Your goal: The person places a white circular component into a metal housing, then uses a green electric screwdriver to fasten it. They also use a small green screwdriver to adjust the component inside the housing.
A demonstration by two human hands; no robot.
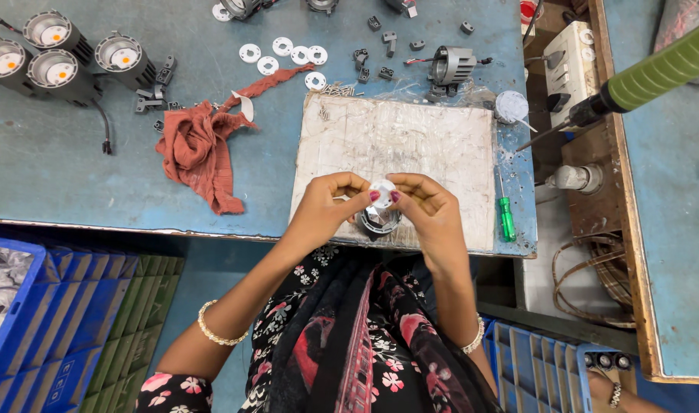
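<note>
My left hand (pixel 328 205) and my right hand (pixel 428 206) meet over the near edge of a scratched white work board (pixel 411 145). Together their fingertips pinch a small white disc (pixel 382 190). Just below the disc, a faceted shiny reflector cup (pixel 379 221) sits on the board between my hands. Which hand bears the disc's weight I cannot tell; both touch it.
A rust-red rag (pixel 200 145) lies left of the board. Several white rings (pixel 283 52) and small grey brackets (pixel 374 53) are scattered behind it. Round lamp housings (pixel 59 53) stand far left. A green-handled screwdriver (pixel 506 216) lies right; a green power tool (pixel 648 76) hangs beyond. Blue crates (pixel 28 321) sit below.
</note>
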